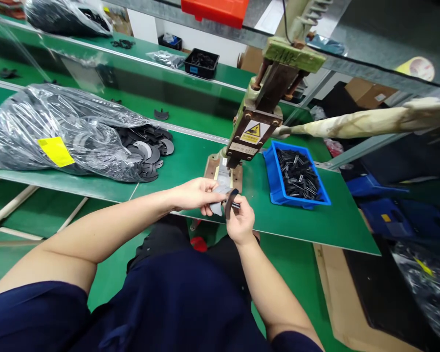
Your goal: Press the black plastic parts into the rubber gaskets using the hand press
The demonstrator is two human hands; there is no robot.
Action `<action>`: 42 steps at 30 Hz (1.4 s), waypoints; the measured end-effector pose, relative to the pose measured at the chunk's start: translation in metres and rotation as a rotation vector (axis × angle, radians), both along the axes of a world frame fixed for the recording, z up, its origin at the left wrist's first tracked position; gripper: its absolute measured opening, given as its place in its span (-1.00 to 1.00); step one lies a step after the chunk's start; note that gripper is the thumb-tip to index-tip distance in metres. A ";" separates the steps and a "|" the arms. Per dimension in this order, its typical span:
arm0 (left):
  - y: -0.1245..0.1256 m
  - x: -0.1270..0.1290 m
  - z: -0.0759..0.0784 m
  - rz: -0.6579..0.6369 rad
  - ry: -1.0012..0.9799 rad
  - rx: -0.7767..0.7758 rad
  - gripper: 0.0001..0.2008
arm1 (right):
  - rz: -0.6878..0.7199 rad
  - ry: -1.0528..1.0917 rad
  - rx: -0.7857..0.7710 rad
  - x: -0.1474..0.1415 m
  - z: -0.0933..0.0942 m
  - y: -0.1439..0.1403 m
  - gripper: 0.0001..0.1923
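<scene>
Black crescent point(229, 205), perhaps plastic, in right hand point(242, 220).

Navy short-slv. shirt point(190, 303), blk. bottoms point(168, 239)

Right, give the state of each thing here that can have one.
Left hand, closed on a grey piece
Right hand, closed on a dark curved piece
Plastic bag, open, curved pieces spilling out
Blue bin, uncovered, full of black parts
Black bin, uncovered, parts inside
Press handle, not held
</scene>
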State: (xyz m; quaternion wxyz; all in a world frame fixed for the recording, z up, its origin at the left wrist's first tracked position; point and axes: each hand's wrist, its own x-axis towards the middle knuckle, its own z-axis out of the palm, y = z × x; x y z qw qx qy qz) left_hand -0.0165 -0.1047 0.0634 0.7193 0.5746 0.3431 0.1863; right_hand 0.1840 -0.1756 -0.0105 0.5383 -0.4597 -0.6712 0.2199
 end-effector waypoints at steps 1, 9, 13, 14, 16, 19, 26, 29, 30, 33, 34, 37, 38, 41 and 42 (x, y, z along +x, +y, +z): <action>0.001 -0.001 0.000 0.001 0.017 0.025 -0.45 | 0.005 -0.033 0.009 0.002 0.003 -0.001 -0.83; -0.013 -0.005 0.013 0.278 0.248 0.948 -0.72 | 0.012 -0.221 0.081 0.010 0.012 0.002 -0.86; -0.016 -0.002 0.011 0.113 0.308 1.086 -0.66 | 0.010 -0.245 0.122 0.011 0.013 0.006 -0.91; -0.015 -0.001 0.009 0.112 0.315 1.068 -0.65 | 0.019 -0.251 0.130 0.012 0.014 0.007 -0.92; -0.014 0.000 0.006 0.118 0.315 1.007 -0.63 | 0.049 -0.263 0.141 0.013 0.016 0.007 -0.89; -0.013 0.001 0.005 0.100 0.269 0.821 -0.57 | 0.092 -0.264 0.148 0.013 0.015 0.005 -0.82; -0.010 -0.004 -0.005 0.180 0.010 0.371 -0.60 | 0.086 -0.185 0.135 0.013 0.011 0.004 -0.82; 0.004 -0.008 -0.026 0.113 -0.060 0.130 -0.54 | 0.090 -0.196 0.079 0.016 0.009 0.009 -0.74; 0.013 -0.010 -0.035 0.161 -0.061 0.092 -0.52 | 0.072 -0.197 0.057 0.018 0.007 0.011 -0.69; 0.063 -0.016 -0.063 0.508 -0.024 0.035 -0.53 | -0.037 -0.181 0.009 0.032 -0.002 0.012 -0.63; 0.085 -0.017 -0.070 0.619 0.002 -0.011 -0.55 | -0.074 -0.176 0.000 0.038 -0.005 0.012 -0.66; 0.164 -0.015 -0.078 0.817 0.075 -0.127 -0.65 | -0.162 -0.182 -0.019 0.058 -0.011 0.008 -0.74; 0.190 -0.013 -0.076 0.837 0.079 -0.117 -0.70 | -0.186 -0.188 -0.022 0.064 -0.011 0.006 -0.75; 0.255 -0.007 -0.069 0.872 0.056 -0.046 -0.83 | -0.259 -0.219 -0.031 0.083 -0.006 0.001 -0.76; 0.268 -0.005 -0.069 0.875 0.054 -0.022 -0.85 | -0.287 -0.234 -0.034 0.091 -0.003 0.000 -0.76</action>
